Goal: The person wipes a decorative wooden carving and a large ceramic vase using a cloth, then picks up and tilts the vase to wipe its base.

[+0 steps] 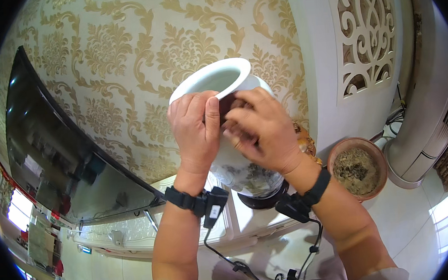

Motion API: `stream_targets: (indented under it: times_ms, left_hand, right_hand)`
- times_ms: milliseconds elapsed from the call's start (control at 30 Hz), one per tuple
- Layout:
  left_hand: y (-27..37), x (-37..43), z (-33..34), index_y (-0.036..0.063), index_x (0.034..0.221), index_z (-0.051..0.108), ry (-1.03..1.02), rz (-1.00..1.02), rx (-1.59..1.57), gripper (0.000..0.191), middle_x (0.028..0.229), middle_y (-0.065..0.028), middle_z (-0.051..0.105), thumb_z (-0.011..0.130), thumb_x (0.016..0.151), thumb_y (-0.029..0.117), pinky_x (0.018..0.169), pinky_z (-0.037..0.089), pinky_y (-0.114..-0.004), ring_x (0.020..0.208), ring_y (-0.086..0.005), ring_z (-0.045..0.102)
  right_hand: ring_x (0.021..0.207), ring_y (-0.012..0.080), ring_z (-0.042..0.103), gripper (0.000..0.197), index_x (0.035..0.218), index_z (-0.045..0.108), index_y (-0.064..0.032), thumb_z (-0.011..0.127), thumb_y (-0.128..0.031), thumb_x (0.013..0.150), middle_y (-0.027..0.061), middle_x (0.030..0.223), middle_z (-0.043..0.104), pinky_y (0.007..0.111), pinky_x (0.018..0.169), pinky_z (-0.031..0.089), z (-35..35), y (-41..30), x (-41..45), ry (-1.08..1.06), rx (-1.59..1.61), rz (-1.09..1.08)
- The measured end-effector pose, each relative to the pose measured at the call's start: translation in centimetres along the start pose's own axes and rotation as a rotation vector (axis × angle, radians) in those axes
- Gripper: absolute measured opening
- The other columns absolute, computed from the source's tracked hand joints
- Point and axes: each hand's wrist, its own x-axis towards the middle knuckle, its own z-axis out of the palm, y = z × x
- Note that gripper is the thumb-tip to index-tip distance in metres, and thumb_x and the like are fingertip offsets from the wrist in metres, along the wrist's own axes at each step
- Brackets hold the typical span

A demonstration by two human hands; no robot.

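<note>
A tall white porcelain vase (246,177) with a grey painted landscape on its body stands before me on a dark round stand (262,200). Its wide, flared rim (204,71) tilts towards the left in my view. My left hand (195,126) grips the near side of the rim, thumb laid along the outside of the neck. At the right side of the neck, my right hand (266,126) holds a dark brown cloth (227,105) against the porcelain. Motion blurs the fingers and cloth, and the hand hides most of the cloth.
A large television (71,152) stands close on the left, above a white cabinet (145,237). To the right are a golden ornament (305,139), a clay pot of soil (356,169) and a tall floor-standing appliance (424,132). Black cables (238,265) hang from my wrist straps.
</note>
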Motion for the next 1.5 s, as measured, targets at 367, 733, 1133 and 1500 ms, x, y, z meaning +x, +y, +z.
stream_targets:
  times_ms: [367,733,1133,1500]
  left_hand:
    - [0.4,0.2,0.1,0.0091,0.089,0.067,-0.003,-0.069,-0.025,0.021,0.085,-0.0050,0.061,0.054,0.093,0.026,0.083,0.036,-0.038,0.086,-0.0247,0.053]
    - [-0.1,-0.9,-0.1,0.0108,0.096,0.066,0.139,-0.061,-0.108,0.013,0.095,-0.0074,0.058,0.059,0.088,0.019,0.097,0.034,-0.043,0.098,-0.0277,0.053]
    - [-0.1,-2.2,0.1,0.0135,0.102,0.066,0.287,-0.128,-0.122,0.032,0.099,-0.0046,0.057,0.061,0.072,0.003,0.094,0.037,-0.040,0.104,-0.0278,0.048]
    - [0.6,-3.8,1.3,0.0053,0.120,0.045,0.437,-0.528,-0.192,0.059,0.124,-0.0165,0.043,0.071,0.068,0.011,0.099,0.036,-0.044,0.118,-0.0351,0.041]
  right_hand:
    - [0.062,0.0208,0.060,0.031,0.075,0.061,0.0011,0.060,-0.028,0.086,0.0096,0.067,0.062,0.033,0.060,0.048,0.3,13.3,2.8,-0.285,0.620,0.990]
    - [0.076,0.0193,0.061,0.039,0.099,0.062,0.0053,0.060,-0.031,0.084,0.0088,0.079,0.062,0.033,0.071,0.049,-1.9,12.8,10.5,-0.375,0.324,0.796]
    - [0.083,0.0296,0.061,0.025,0.100,0.063,-0.0017,0.058,-0.002,0.075,0.0169,0.092,0.066,0.036,0.075,0.048,2.1,8.2,16.6,-1.151,-0.417,0.475]
    - [0.093,0.0178,0.060,0.050,0.122,0.061,-0.0101,0.060,-0.003,0.073,0.0077,0.103,0.067,0.029,0.086,0.046,9.7,4.2,17.7,-1.246,-0.043,0.159]
